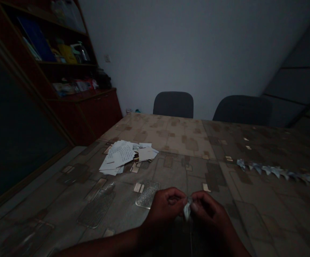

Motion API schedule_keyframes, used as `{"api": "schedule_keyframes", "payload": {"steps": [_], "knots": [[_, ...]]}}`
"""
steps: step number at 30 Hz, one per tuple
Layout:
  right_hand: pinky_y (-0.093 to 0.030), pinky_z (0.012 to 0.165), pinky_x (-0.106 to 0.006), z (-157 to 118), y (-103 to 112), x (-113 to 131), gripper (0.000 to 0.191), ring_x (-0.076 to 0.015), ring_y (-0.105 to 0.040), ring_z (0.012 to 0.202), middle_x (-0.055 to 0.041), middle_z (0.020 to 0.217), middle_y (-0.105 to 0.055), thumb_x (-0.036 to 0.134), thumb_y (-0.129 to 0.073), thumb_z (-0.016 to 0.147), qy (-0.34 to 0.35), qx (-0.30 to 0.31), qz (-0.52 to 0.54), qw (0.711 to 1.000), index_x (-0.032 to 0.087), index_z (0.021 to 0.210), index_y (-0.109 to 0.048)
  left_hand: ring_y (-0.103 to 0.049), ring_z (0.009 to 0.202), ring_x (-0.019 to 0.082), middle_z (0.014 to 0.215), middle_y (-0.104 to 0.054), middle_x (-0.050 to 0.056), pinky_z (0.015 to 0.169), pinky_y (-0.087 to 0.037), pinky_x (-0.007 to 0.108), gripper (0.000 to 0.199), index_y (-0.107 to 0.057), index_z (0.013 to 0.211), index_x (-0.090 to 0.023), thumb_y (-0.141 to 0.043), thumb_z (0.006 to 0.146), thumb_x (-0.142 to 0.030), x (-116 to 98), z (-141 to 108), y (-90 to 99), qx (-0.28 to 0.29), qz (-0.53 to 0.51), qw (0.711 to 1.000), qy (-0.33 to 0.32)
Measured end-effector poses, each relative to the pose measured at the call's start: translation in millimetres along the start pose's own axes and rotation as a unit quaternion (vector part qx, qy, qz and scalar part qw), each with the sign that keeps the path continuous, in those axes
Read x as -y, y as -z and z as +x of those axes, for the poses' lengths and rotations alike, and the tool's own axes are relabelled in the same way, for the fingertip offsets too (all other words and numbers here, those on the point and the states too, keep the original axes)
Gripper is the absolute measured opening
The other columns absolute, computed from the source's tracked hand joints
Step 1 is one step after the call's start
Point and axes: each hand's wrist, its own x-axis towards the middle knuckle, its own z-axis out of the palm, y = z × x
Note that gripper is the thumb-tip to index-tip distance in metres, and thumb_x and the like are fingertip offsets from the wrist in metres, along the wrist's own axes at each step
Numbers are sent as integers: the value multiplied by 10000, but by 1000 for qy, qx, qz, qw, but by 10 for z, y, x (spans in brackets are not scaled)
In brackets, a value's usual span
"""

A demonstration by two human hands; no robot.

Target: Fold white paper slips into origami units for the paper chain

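Close to the table's near edge, my left hand (pixel 168 204) and my right hand (pixel 208 207) meet fingertip to fingertip. Between them they pinch a small piece of folded white paper (pixel 187 211), with thumbs and index fingers closed on its two sides. Part of the paper is hidden by the fingers. To the right, a row of several small folded paper pieces (pixel 275 171) with pointed ends lies across the tablecloth. A loose pile of white paper sheets (pixel 121 155), some printed with text, rests ahead and to the left of my hands.
A patterned cloth covers the table (pixel 171 132). Two dark chairs, one at the middle (pixel 173 103) and one at the right (pixel 242 107), stand beyond its far edge. On the left is a reddish wooden cabinet (pixel 98 114) with filled shelves. The room is dim.
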Motion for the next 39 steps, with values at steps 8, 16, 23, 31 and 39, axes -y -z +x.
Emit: {"api": "schedule_keyframes", "payload": {"steps": [8, 16, 23, 31, 39], "knots": [[-429, 621, -247, -14, 31, 55, 300, -178, -558, 693, 3, 722, -603, 487, -523, 857, -21, 22, 26, 999, 207, 845, -629, -548, 573, 119, 603, -591, -2, 549, -398, 203, 213, -668, 741, -107, -651, 785, -315, -9, 7, 12, 11, -17, 1000, 5], [-427, 603, -258, -20, -3, 26, 226, -178, -549, 663, 5, 699, -595, 416, -591, 800, -14, 3, 7, 1000, 199, 849, -628, -530, 558, 115, 600, -584, -5, 535, -386, 201, 205, -665, 717, -115, -645, 769, -312, -14, -7, 12, 11, -5, 1000, 0], [-437, 596, -262, -35, -11, 72, 192, -185, -578, 668, -3, 702, -621, 382, -580, 800, 10, -22, -36, 999, 204, 831, -647, -519, 562, 113, 606, -586, -7, 535, -374, 204, 212, -667, 732, -115, -651, 763, -325, -9, -11, 6, 12, -1, 1000, 11], [-465, 599, -258, -59, -8, 155, 186, -185, -599, 664, 0, 699, -631, 364, -530, 821, 61, -60, -96, 992, 221, 808, -648, -525, 595, 125, 616, -599, -8, 562, -373, 213, 149, -673, 704, -120, -644, 739, -262, -17, -8, -2, 5, 29, 1000, 5], [-445, 544, -248, -55, -17, 155, 78, -158, -568, 579, 13, 662, -591, 293, -605, 807, 170, -72, -209, 960, 227, 776, -633, -559, 638, 143, 652, -663, 11, 603, -394, 217, 123, -727, 698, -136, -614, 719, -180, -31, -46, -29, -4, 106, 994, -20]]}}
